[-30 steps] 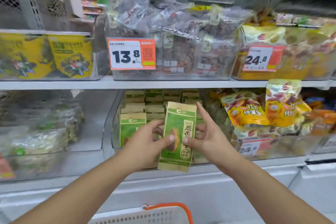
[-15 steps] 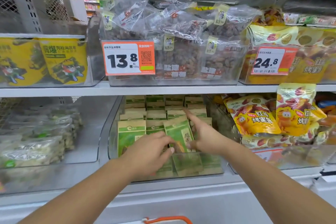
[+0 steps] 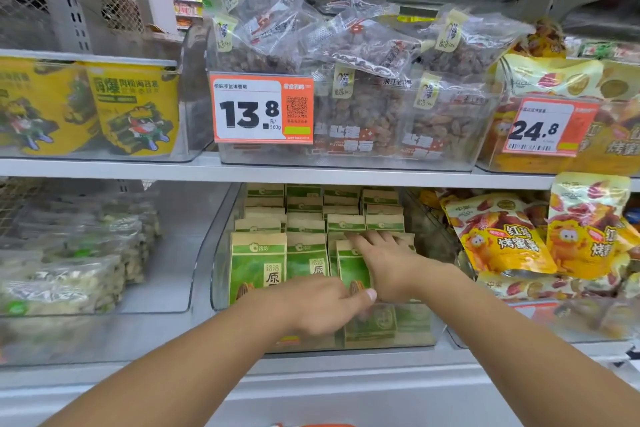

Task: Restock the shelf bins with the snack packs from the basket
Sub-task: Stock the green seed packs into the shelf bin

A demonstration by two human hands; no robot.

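A green pack (image 3: pixel 353 270) is being seated upright at the near right of the clear bin (image 3: pixel 221 218) on the lower shelf, level with the front row. It is steadied from both sides, presumably so that it stays vertical and faces outward like its neighbours. The left hand (image 3: pixel 322 308) is laid against its lower front, thumb extended onto the printed face; whether the other fingers curl round it cannot be told. The right hand (image 3: pixel 384 260) is spread flat, fingers straight, pressed on the pack tops behind, probably to hold the rows back. The pack is a kraft-paper pouch with a green panel, a seed picture and Chinese lettering, matching the stocked rows.
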